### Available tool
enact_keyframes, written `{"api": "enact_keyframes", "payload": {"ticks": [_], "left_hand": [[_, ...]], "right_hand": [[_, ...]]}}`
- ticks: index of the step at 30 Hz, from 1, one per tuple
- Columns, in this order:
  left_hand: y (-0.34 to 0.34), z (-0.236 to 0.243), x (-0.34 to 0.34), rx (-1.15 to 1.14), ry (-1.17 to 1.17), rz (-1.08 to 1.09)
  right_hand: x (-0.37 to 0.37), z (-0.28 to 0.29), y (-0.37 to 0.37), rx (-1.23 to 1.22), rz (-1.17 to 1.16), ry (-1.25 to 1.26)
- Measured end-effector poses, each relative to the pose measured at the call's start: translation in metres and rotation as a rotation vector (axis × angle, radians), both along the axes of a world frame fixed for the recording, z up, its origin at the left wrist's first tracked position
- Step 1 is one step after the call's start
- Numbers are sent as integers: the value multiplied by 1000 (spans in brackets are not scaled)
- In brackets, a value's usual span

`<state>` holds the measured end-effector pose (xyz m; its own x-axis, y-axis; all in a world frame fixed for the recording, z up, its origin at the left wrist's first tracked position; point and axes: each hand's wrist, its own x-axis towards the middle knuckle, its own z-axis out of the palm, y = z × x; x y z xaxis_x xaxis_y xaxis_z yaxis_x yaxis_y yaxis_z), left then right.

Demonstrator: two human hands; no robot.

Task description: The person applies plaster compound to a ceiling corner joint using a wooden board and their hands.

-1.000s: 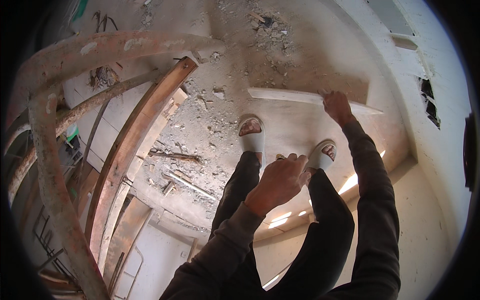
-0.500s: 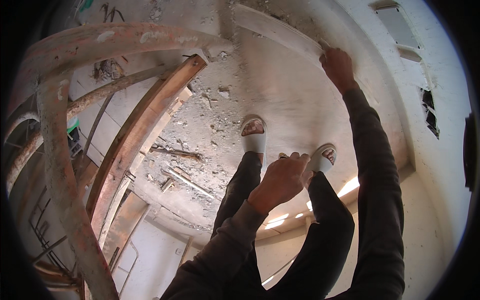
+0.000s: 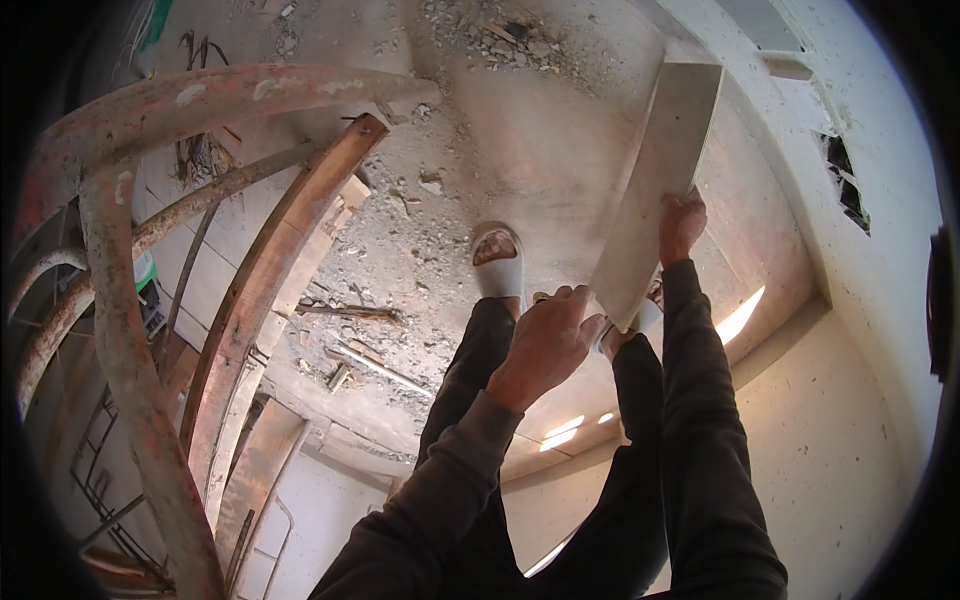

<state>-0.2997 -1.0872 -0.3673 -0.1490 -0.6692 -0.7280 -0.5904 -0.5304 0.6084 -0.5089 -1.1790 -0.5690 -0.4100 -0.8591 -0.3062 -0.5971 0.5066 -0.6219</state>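
Observation:
A long, flat, pale grey board (image 3: pixel 655 170) stands at a slant in front of me, its far end wide and its near end close to my feet. My right hand (image 3: pixel 683 222) is closed on the board's right edge, near its middle. My left hand (image 3: pixel 545 345) is closed in a loose fist beside the board's near end. A small dark and yellowish bit shows at its fingers; what it is, I cannot make out. Whether this hand touches the board is unclear. Behind the board's near end, my right foot is partly hidden; my left sandal (image 3: pixel 499 275) shows on the dusty floor.
A rusty, plaster-stained metal frame (image 3: pixel 125 330) and a brown wooden beam (image 3: pixel 270 260) stand at the left. Rubble and sticks (image 3: pixel 350 310) litter the floor beside them, with more debris (image 3: pixel 515 45) farther off. A white wall with a broken hole (image 3: pixel 845 185) rises at the right.
The board has swung from lying away across the far floor to slanting toward me. My right hand has come nearer with it; my left hand stays nearly where it was.

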Motion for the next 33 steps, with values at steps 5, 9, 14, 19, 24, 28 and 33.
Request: {"api": "enact_keyframes", "payload": {"ticks": [5, 9, 14, 19, 24, 28, 33], "left_hand": [[-6, 1, 10, -38, 7, 94], [-11, 5, 23, -67, -50, 273], [-12, 3, 37, -249, -141, 347], [-13, -3, 40, -242, -75, 455], [-16, 1, 39, -207, -82, 464], [-20, 2, 28, -180, -51, 416], [-19, -1, 28, -157, -56, 373]], "right_hand": [[41, -37, 21, 38, 77, 217], [102, -39, -1, 95, 182, 260], [201, -31, -73, 25, 361, 90], [226, -28, -133, -103, 332, 5], [157, 12, -145, -42, 506, -20], [92, 10, -123, -12, 772, 273], [64, -2, -91, 64, 1084, 396]]}}
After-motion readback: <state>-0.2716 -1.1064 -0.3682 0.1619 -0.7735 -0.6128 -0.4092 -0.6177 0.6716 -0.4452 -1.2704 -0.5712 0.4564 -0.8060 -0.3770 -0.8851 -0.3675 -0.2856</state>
